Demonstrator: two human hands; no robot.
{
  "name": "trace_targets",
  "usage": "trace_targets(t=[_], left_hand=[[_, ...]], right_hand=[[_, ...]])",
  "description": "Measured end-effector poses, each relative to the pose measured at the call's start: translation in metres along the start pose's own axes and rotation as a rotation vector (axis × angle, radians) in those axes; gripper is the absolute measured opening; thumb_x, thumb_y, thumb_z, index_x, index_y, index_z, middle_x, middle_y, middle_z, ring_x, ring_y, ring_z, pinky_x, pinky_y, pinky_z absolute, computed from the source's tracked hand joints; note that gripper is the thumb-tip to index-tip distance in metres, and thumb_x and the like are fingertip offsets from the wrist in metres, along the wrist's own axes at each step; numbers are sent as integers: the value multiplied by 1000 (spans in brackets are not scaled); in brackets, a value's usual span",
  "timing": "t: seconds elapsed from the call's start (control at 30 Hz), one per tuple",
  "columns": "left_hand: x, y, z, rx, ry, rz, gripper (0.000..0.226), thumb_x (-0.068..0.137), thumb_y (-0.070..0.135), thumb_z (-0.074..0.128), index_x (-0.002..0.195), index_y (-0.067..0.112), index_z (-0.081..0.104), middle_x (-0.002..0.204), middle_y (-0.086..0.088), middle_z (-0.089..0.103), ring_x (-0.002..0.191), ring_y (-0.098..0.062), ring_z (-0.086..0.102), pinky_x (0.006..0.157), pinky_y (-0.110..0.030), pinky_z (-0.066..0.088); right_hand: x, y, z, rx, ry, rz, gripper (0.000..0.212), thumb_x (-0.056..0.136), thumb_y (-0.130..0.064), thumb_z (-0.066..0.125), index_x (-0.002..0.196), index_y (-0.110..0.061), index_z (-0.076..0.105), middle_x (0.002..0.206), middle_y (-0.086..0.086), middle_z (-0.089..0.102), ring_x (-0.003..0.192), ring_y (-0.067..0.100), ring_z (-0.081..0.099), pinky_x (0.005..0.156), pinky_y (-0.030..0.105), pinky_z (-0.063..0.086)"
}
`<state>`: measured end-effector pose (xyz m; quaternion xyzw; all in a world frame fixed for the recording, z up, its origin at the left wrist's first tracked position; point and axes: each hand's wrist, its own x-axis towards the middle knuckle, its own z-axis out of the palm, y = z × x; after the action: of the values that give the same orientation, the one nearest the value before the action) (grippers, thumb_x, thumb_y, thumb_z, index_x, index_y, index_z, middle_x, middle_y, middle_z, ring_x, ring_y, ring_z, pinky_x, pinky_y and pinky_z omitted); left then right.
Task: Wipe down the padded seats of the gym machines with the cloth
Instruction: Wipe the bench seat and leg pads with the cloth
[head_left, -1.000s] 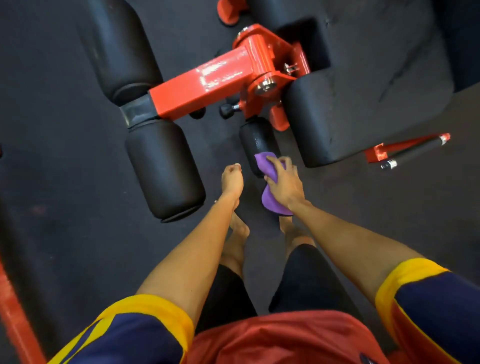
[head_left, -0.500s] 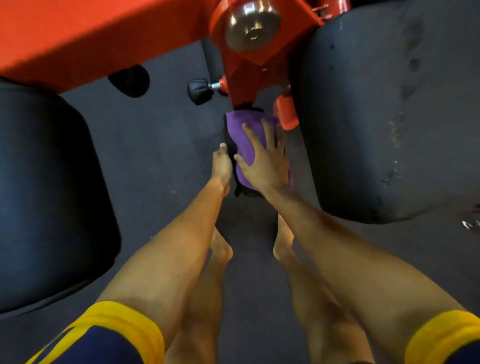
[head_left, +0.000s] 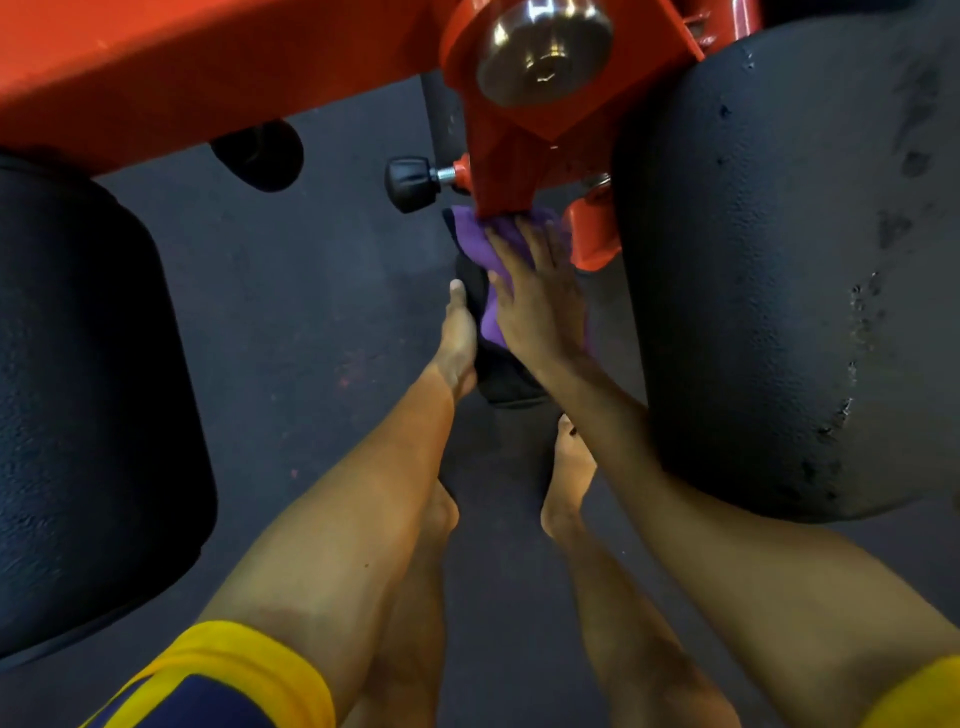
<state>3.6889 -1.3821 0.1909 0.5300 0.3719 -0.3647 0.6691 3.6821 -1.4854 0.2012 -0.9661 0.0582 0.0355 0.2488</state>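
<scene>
- Cloth lies on small pad under orange frame.
- Right hand presses it flat, fingers straight.
- Left hand touches pad's side; grip cannot be told.

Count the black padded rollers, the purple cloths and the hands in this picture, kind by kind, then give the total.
Black padded rollers: 3 (large left pad, large right pad, small pad)
Purple cloth: 1
Hands: 2 (left hand, right hand)
Total: 6
</scene>
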Motion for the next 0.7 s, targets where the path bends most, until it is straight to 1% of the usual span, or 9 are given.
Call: trace_targets(t=[0.1, 0.2, 0.3, 0.37, 0.47, 0.5, 0.57, 0.63, 0.7], left_hand=[[6, -5, -4, -22, -23, 7, 62, 107, 57, 22, 139, 17, 56, 131, -9, 67, 112, -17, 67, 94, -31, 55], [-2, 0, -2, -41, -21, -38, 66, 106, 59, 22, 123, 11, 64, 112, -9, 74, 103, -19, 70, 91, -31, 55], [-1, -3, -2, -90, 7, -105, 79, 101, 70, 27, 138, 6, 56, 134, -20, 63, 119, -29, 64, 107, -45, 49], [-2, -2, 0, -101, 37, -119, 78, 101, 69, 29, 134, 5, 57, 133, -21, 63, 119, -31, 63, 110, -47, 47], [2, -7, 4, -169, 10, -103, 68, 105, 61, 27, 106, 6, 67, 98, -16, 76, 96, -26, 69, 93, -38, 54], [-2, -8, 8, -188, 1, -97, 64, 106, 58, 28, 107, 9, 67, 96, -13, 76, 95, -24, 70, 89, -36, 55], [-8, -10, 11, -216, 31, -49, 57, 105, 57, 31, 125, 15, 65, 115, -13, 74, 108, -26, 69, 98, -40, 54], [-13, -16, 8, -202, 68, -23, 56, 106, 55, 31, 131, 17, 63, 123, -12, 71, 115, -26, 67, 104, -42, 52], [-16, -19, 2, -170, 70, 4, 52, 109, 47, 30, 122, 12, 66, 105, -4, 77, 99, -15, 73, 89, -26, 57]], right_hand=[[-18, 2, 2, -33, 24, -15, 55, 95, -22, 60, 150, -24, 50, 161, 11, 39, 150, 40, 30, 117, 56, 36], [-98, 21, -1, -36, -32, -94, 67, 91, -16, 59, 155, -26, 41, 165, 8, 30, 153, 38, 22, 115, 59, 38], [-163, 44, -7, -12, -82, -164, 82, 86, -2, 69, 156, -27, 35, 166, 6, 25, 154, 34, 17, 107, 61, 45], [-154, 51, -9, 9, -88, -177, 89, 82, 5, 70, 156, -29, 32, 167, 2, 22, 156, 28, 12, 106, 62, 46], [-83, 38, -3, 47, -40, -193, 63, 90, -12, 51, 151, -23, 44, 163, 5, 35, 154, 30, 22, 112, 60, 41], [-56, 28, -1, 69, -14, -173, 56, 92, -17, 46, 147, -19, 51, 159, 8, 42, 151, 34, 29, 113, 59, 40], [-10, 9, 0, 98, 51, -67, 47, 97, -18, 48, 142, -19, 59, 155, 11, 48, 147, 39, 37, 114, 57, 39], [-1, 2, 1, 47, 45, 22, 47, 98, -26, 56, 144, -25, 57, 159, 10, 42, 148, 42, 32, 117, 55, 35], [-22, 14, -1, -51, 5, -20, 57, 96, -43, 57, 152, -33, 46, 165, 9, 30, 150, 46, 25, 118, 57, 34]])
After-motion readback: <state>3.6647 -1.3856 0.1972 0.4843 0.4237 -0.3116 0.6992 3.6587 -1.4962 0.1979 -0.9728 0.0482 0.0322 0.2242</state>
